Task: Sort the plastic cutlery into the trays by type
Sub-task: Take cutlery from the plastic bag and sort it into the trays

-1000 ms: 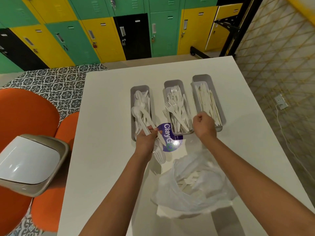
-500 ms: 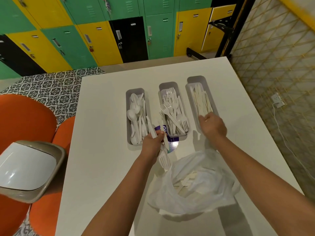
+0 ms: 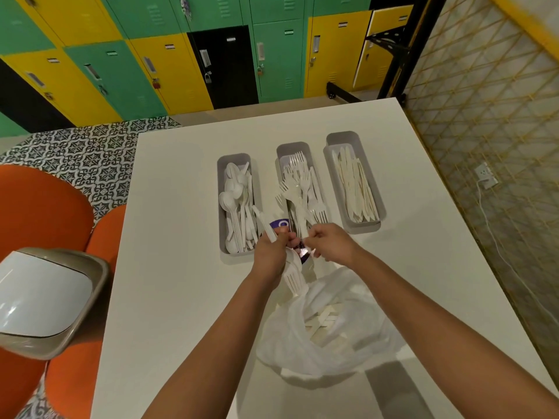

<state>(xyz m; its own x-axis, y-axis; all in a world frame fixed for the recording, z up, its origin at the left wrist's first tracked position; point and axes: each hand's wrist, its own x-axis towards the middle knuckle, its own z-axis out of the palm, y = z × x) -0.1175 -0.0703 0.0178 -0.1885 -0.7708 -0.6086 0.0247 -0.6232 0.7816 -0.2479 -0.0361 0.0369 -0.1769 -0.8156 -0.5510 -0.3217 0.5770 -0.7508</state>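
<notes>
Left hand (image 3: 272, 255) was curled round a bunch of white cutlery (image 3: 292, 275), forks poking out near side. Right hand (image 3: 331, 243) was pinching at that bunch with bent fingers. Three grey trays on the counter (image 3: 169, 237): spoons tray (image 3: 222, 207) left, forks tray (image 3: 292, 149) middle, knives tray (image 3: 373, 192) right. One plastic bag (image 3: 329, 337) sat near.

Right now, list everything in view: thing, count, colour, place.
table: one, white, centre
spoon tray: one, grey, leftmost of three, holds white spoons
fork tray: one, grey, middle, holds white forks
knife tray: one, grey, rightmost, holds white knives
sticker: one, purple, on table between spoon and fork trays
plastic bag: one, clear white, near table edge, cutlery inside
bin: one, beige with white lid, left of table
chairs: orange, left
lockers: many, green, yellow, black, far wall
left hand: grips a bundle of white cutlery
right hand: fingers curled beside the left hand; contents unclear
</notes>
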